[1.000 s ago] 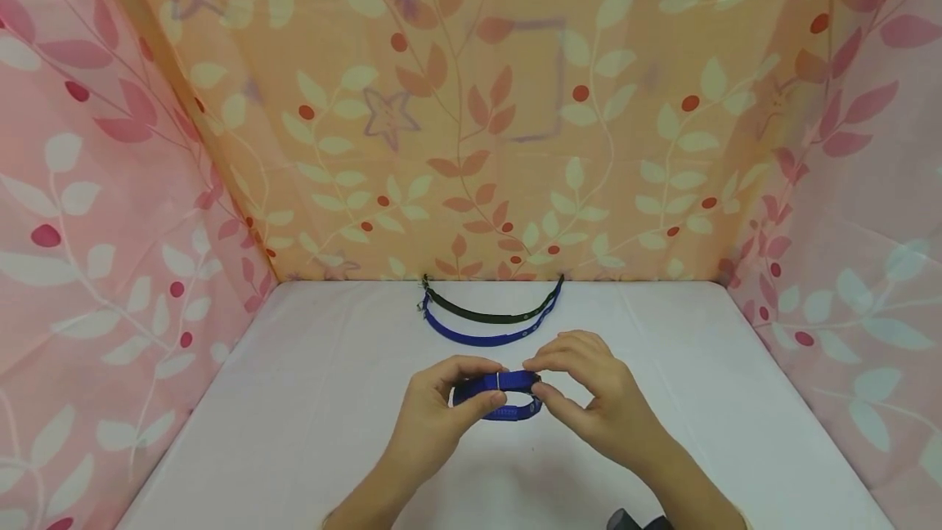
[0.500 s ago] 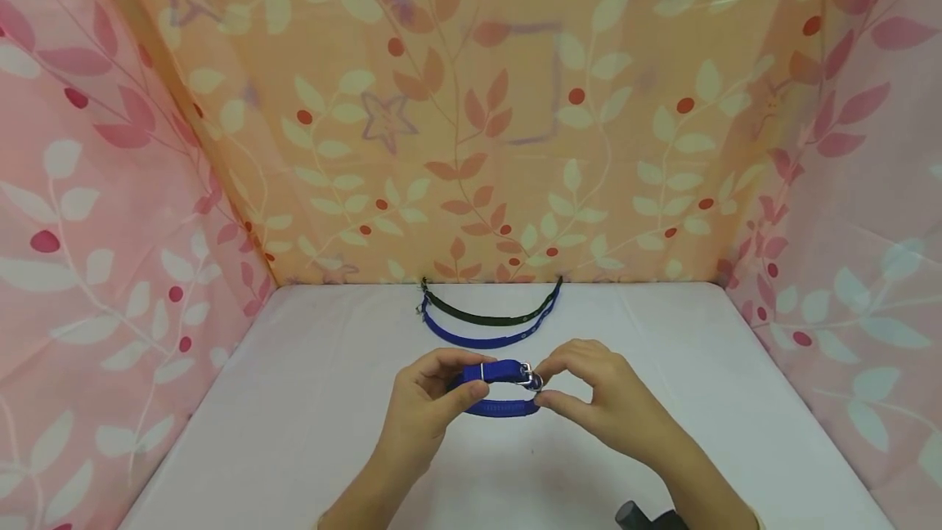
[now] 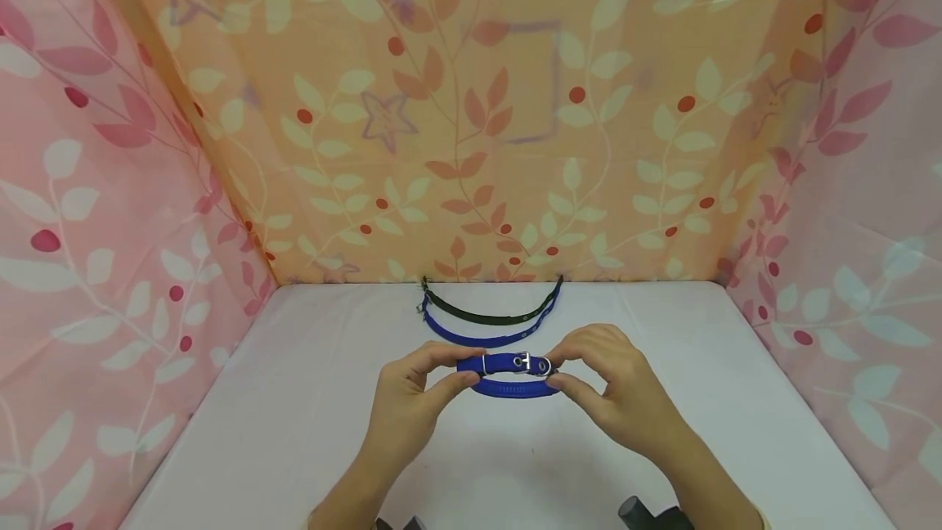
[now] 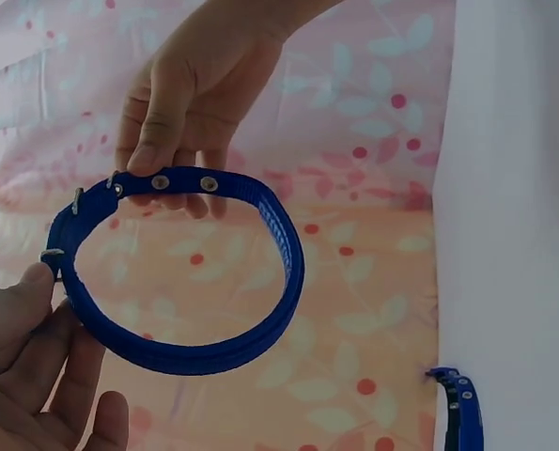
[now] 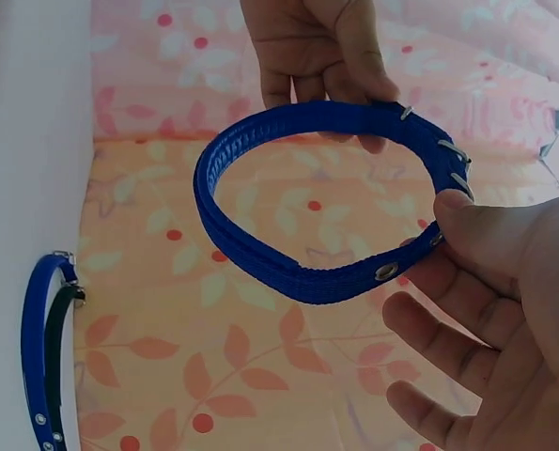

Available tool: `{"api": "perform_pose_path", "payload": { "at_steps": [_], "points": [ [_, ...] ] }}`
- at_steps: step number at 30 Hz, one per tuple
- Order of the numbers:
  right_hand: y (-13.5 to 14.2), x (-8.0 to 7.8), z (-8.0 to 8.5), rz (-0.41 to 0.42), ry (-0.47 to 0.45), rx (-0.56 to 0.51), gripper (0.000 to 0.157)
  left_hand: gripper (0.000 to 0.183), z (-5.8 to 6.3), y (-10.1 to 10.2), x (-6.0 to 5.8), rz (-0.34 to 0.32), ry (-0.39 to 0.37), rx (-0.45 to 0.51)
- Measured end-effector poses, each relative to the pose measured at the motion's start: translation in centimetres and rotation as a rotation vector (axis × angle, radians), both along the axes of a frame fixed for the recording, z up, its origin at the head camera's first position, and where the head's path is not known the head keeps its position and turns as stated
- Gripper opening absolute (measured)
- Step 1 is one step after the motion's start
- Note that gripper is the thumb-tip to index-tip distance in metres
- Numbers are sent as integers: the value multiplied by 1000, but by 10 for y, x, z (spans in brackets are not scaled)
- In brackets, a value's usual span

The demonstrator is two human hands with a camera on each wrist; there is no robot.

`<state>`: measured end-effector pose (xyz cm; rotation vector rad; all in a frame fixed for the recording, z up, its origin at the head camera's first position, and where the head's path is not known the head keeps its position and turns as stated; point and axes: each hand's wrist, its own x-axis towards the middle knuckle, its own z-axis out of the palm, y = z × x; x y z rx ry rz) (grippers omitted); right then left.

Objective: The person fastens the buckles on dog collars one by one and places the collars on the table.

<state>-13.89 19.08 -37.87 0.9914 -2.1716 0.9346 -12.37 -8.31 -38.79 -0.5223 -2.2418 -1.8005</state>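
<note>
A blue collar (image 3: 515,389), buckled into a loop, is held up between both hands above the table. Its metal buckle (image 3: 522,362) faces the head camera. My left hand (image 3: 408,399) pinches the loop's left end between thumb and fingers, close to a metal keeper. At the other end my right hand (image 3: 618,387) pinches the strap beside the buckle and a ring. Eyelets (image 4: 209,184) show along the strap in the left wrist view. The right wrist view has the whole loop (image 5: 302,282) hanging open, with both hands on it.
Behind the hands, a second blue collar (image 3: 482,342) and a dark green collar (image 3: 493,320) lie curved on the white table (image 3: 309,399). Patterned cloth walls (image 3: 456,105) enclose the back and sides. A dark cylindrical object (image 3: 636,511) shows at the bottom edge, by the right forearm.
Both hands have spread slightly apart and risen with the collar. Its buckle, mostly hidden one second ago, has turned into view facing the camera. The collars on the table stay put.
</note>
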Motion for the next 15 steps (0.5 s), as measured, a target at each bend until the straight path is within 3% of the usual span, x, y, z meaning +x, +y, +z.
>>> {"api": "perform_pose_path", "payload": {
  "at_steps": [8,11,15],
  "points": [
    [2,-3,0,-32,15,49,25,21,2,-4,0,49,96,-70],
    [2,-5,-1,-32,38,67,23,21,2,-5,-1,52,94,-84],
    [2,-9,-2,-20,94,45,19,19,0,-6,-5,8,41,-114]
  ]
}}
